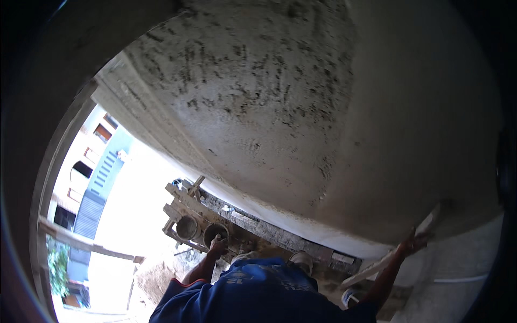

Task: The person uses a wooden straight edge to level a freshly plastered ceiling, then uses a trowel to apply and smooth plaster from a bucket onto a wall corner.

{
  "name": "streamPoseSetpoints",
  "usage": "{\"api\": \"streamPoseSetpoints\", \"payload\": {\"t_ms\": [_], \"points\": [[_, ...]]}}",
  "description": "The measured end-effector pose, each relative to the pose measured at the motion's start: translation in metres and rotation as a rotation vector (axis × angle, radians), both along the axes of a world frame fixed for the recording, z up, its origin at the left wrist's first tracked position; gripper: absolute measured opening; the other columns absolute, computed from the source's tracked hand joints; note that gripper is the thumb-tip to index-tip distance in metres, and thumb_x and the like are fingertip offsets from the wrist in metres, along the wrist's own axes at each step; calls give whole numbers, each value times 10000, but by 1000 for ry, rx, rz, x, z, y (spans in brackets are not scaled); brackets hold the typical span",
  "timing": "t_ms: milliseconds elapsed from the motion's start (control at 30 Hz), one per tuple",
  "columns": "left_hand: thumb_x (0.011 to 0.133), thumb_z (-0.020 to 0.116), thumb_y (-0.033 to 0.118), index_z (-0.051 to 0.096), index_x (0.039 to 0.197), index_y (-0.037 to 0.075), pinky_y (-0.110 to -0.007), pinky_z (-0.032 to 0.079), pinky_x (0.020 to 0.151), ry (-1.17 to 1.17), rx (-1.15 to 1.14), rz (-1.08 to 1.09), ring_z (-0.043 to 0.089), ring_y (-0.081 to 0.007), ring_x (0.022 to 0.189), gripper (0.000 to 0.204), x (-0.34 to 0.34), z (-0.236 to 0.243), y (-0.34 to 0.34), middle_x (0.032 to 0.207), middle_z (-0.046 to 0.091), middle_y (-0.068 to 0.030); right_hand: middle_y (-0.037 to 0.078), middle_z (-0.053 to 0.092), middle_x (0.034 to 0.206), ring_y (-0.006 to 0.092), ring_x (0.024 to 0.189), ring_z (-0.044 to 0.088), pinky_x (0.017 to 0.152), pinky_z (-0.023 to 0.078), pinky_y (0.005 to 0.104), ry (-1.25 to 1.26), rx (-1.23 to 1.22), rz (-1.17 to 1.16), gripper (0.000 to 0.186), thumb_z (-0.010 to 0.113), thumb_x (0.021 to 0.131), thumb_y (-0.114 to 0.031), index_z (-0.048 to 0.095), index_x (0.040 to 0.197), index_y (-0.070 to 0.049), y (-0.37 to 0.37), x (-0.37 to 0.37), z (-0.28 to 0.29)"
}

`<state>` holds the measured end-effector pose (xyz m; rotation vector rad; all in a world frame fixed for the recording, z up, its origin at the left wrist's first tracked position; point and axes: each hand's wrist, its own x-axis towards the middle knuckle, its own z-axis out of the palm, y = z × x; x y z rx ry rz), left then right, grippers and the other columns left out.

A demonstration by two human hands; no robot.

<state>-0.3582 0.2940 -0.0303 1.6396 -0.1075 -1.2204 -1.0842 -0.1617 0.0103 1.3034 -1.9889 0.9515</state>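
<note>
Right hand (412, 245) at the lower right, and it's clamped around one long board (371, 271), a pale straight strip slanting up toward the wall (264, 102). Over to the left hand (218, 247), lower centre, right at the rim of one dark bucket (214, 231); whether those fingers are closed on anything, I cannot tell. That makes two buckets, the second, greyish bucket (187, 228) sitting just beside it on the left, both on the wooden platform (186, 199). Between the arms, one blue shirt (258, 282) carries white print, small and partly folded away. One white tube (460, 280) runs across the lower right.

Now the edges! The platform's planks end raggedly left of the buckets, with bright open space beyond. One wooden rail (89, 242) crosses that opening at the lower left, a blue gate (94, 196) behind it. The wall fills upper centre and right, rough and dark-flecked in the middle, smoother on the right, curving down close along the platform's far side.
</note>
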Motion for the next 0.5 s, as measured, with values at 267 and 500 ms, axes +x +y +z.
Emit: {"api": "streamPoseSetpoints", "payload": {"t_ms": [267,500], "points": [[876,628,248,588,1037,110,-327,490,532,-53,115,17,604,-201,738,216,-72,-9,-5,827,578,-52,271,433,1324,429,1114,527,885,471,510,-287,266,-136,852,650,835,-488,278,1447,-26,9,4,45],[783,621,203,642,981,155,-394,494,609,-613,181,-318,627,-246,800,205,-58,-89,48,865,629,-71,351,351,1341,454,1193,435,938,398,567,-410,203,61,1243,746,638,-647,86,1492,-30,25,33,92]]}}
